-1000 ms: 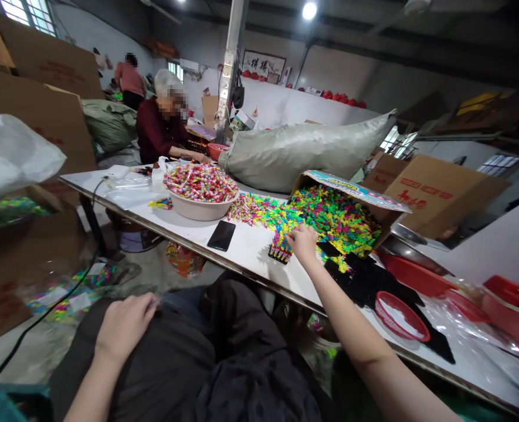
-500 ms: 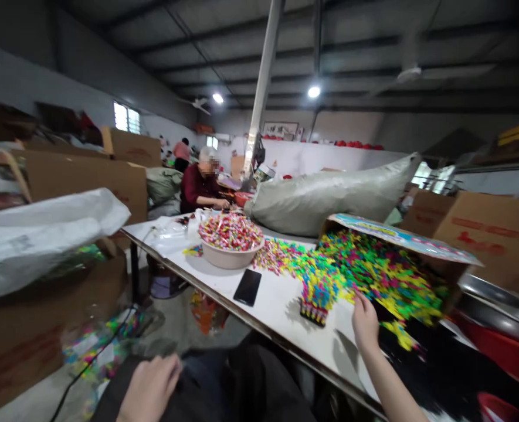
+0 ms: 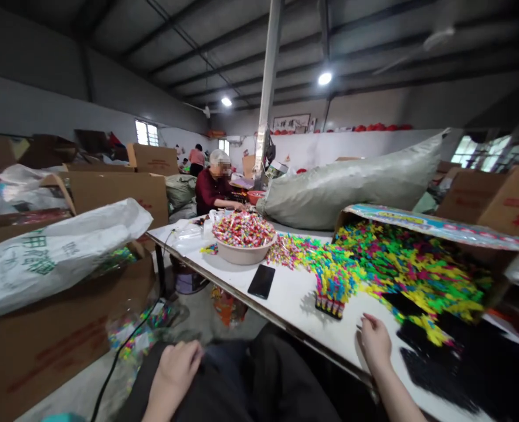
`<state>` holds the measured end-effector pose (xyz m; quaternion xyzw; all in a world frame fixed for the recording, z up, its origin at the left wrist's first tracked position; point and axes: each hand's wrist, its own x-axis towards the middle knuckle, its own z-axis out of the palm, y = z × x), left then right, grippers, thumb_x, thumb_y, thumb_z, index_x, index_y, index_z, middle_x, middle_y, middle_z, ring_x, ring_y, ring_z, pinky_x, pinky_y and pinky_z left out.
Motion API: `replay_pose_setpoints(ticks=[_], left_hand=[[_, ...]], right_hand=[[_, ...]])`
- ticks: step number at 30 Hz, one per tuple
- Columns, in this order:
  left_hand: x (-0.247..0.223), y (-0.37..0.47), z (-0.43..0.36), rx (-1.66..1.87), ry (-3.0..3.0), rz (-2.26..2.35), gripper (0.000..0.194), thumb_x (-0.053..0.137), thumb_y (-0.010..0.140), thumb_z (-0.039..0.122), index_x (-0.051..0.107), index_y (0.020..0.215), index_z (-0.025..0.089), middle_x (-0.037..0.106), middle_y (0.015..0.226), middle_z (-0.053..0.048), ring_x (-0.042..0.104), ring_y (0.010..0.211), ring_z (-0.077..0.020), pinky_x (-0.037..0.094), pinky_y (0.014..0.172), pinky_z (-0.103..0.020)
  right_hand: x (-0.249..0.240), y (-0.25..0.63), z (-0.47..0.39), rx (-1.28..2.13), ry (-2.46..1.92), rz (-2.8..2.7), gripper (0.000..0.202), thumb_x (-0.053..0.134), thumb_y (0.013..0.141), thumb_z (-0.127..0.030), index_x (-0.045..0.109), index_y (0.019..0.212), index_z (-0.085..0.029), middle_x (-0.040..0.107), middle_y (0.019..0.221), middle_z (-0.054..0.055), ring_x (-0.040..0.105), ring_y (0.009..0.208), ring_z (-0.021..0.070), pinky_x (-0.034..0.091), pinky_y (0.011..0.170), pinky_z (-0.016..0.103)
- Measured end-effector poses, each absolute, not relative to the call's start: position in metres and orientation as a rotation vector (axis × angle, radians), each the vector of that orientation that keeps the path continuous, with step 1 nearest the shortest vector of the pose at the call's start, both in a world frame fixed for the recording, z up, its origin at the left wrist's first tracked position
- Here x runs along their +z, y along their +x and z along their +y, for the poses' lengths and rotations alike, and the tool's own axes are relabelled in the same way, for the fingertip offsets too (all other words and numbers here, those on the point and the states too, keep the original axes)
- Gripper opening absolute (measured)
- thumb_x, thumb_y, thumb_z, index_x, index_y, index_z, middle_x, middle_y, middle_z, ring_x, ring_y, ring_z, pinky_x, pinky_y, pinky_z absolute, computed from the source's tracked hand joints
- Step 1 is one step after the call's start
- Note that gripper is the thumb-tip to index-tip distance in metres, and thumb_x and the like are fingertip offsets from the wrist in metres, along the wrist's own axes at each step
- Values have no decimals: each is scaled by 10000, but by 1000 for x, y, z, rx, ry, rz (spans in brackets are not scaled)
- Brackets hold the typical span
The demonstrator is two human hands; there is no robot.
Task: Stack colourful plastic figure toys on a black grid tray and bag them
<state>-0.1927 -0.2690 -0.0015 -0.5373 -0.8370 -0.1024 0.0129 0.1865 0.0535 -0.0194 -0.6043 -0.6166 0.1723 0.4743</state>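
Observation:
My left hand (image 3: 177, 368) rests on my lap with its fingers curled together; whether anything is in them is hidden. Over the white table's near right part, my right hand (image 3: 375, 339) has thumb and fingers drawn together on a small dark item too small to name. Left of that hand stands a black tray (image 3: 328, 306) filled with an upright bunch of colourful pieces (image 3: 333, 282). Loose bright pieces (image 3: 421, 264) spill from a tipped carton behind the right hand. Black trays (image 3: 435, 375) lie at the right.
A phone (image 3: 261, 281) lies on the white table (image 3: 285, 305), near a basin (image 3: 241, 254) heaped with wrapped pieces. A large grey sack (image 3: 342, 190) lies behind. Across the table sits a person (image 3: 210, 186) in dark red. Cartons (image 3: 114, 196) and a white sack (image 3: 61, 252) are at left.
The view has turned left, so the scene sits further right. My right hand has drawn back from the loose pieces toward the table's near edge. My left hand stays on my lap.

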Motion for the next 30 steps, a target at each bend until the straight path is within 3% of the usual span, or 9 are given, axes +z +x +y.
replay_pose_setpoints(ticks=[4, 7, 10, 17, 22, 30], left_hand=[[9, -194, -270, -171, -1724, -2618, 298, 310, 855, 295, 596, 872, 211, 648, 833, -54, 586, 840, -194, 336, 701, -303], [10, -197, -269, -121, -1778, -2577, 315, 299, 856, 325, 591, 887, 212, 652, 826, -54, 594, 839, -203, 343, 686, -300], [9, -201, -269, -106, -1795, -2565, 324, 294, 857, 341, 591, 889, 217, 656, 820, -52, 596, 843, -202, 347, 683, -296], [9, -202, -268, -99, -1757, -2635, 324, 304, 850, 353, 598, 897, 225, 661, 826, -53, 598, 856, -204, 352, 695, -294], [13, -200, -268, -95, -1757, -2647, 319, 318, 841, 353, 606, 890, 226, 662, 806, -59, 599, 837, -213, 355, 683, -297], [12, -202, -267, -107, -1772, -2659, 310, 325, 828, 347, 605, 882, 224, 668, 856, -57, 599, 860, -221, 366, 692, -304]], right_hand=[[-10, 158, 2, 502, -1531, -1665, 316, 424, 685, -348, 678, 821, -216, 670, 815, 78, 601, 793, 256, 446, 737, 371], [-6, 137, -11, 284, -1465, -2011, 319, 421, 740, -255, 686, 915, -225, 657, 946, 64, 555, 919, 242, 386, 818, 351], [-1, 128, -13, 96, -1561, -2076, 342, 411, 779, -203, 663, 1011, -202, 645, 948, 89, 534, 934, 242, 357, 806, 341], [11, 129, -8, 46, -1730, -2141, 374, 385, 809, -212, 612, 1106, -199, 645, 965, 76, 553, 904, 198, 344, 770, 278], [16, 136, -4, -52, -1771, -2216, 352, 382, 807, -231, 649, 1036, -248, 665, 903, 60, 571, 854, 192, 333, 742, 274], [8, 175, 11, 4, -1797, -1950, 300, 438, 763, -264, 697, 900, -199, 670, 820, 84, 573, 805, 209, 340, 711, 278]])
